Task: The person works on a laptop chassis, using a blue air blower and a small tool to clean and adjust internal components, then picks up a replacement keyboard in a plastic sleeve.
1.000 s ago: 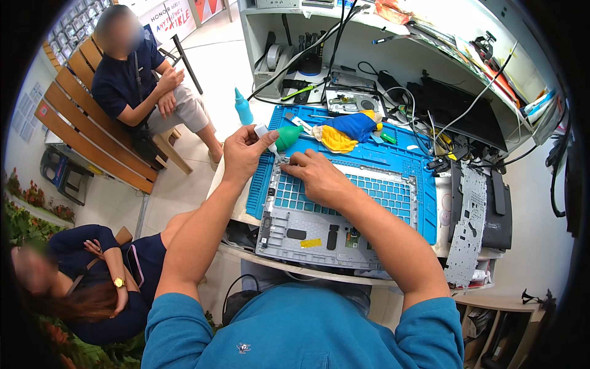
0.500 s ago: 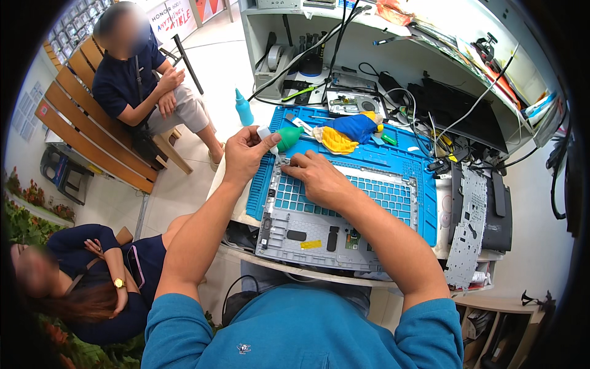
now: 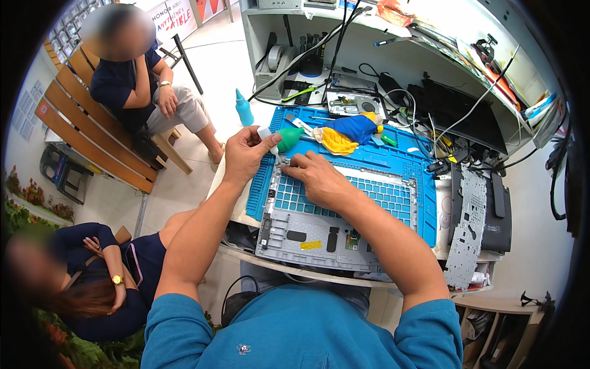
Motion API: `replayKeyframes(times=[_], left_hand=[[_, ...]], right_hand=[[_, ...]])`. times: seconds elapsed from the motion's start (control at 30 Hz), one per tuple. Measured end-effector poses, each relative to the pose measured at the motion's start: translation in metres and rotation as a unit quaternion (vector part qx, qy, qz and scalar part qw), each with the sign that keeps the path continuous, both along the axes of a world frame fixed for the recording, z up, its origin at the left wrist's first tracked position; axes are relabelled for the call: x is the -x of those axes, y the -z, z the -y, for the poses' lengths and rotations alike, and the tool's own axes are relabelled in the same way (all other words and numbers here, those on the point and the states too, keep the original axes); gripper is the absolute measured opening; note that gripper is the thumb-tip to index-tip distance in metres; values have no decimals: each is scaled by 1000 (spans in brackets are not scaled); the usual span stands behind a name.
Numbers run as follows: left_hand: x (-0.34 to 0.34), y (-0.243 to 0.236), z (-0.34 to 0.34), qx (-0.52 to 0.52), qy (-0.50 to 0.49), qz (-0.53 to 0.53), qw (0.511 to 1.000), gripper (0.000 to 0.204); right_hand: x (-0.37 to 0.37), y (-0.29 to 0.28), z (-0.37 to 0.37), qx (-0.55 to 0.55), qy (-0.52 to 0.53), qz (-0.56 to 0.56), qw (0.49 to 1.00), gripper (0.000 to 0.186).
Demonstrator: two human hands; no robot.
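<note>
My left hand (image 3: 243, 154) pinches a small white bottle (image 3: 264, 133), its thin nozzle angled down at the far left corner of a grey laptop top case (image 3: 279, 238). My right hand (image 3: 314, 177) reaches across the case with fingers bent and pressed together at that same corner. Whatever those fingertips hold, if anything, is hidden. The case lies on a blue silicone work mat (image 3: 428, 215), which shows through its keyboard openings. Just beyond the white bottle lies a green rubber blower bulb (image 3: 291, 138).
A blue squeeze bottle (image 3: 243, 109) stands behind my left hand. Blue and yellow cloths (image 3: 350, 130) lie on the mat's far side. Cables, a dark flat panel (image 3: 467, 117) and a perforated metal plate (image 3: 469, 221) crowd the right. Two people (image 3: 132, 92) sit at the left.
Both my hands and the white bottle stay in place over the case corner. The seated person at the upper left has raised one hand toward the head.
</note>
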State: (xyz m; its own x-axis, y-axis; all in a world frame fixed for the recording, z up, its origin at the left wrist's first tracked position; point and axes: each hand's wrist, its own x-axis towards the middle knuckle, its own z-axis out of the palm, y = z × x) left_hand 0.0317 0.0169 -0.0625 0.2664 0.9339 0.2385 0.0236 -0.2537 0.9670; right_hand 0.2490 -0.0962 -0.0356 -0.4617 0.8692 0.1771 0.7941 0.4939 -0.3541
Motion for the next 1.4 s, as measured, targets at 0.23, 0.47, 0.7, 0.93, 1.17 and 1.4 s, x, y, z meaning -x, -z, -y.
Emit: replayKeyframes(times=[0.23,0.47,0.7,0.93,1.17,1.4], left_hand=[[1,0,0,-5,1,3,1000,37],[1,2,-2,-7,0,-6,1000,38],[1,3,-3,-5,3,-2,1000,37],[1,2,-3,-1,5,3,1000,38],[0,-2,0,-10,-2,-10,1000,38],[-2,-5,3,-19,-11,-3,1000,38]], right_hand=[[0,0,0,-6,-3,3,1000,56],[0,0,0,-12,-7,-1,1000,56],[0,0,0,-16,-9,-3,1000,56],[-1,0,0,-23,-10,-8,1000,55],[1,-4,1,-10,-9,9,1000,53],[1,-2,2,-19,-13,16,1000,54]])
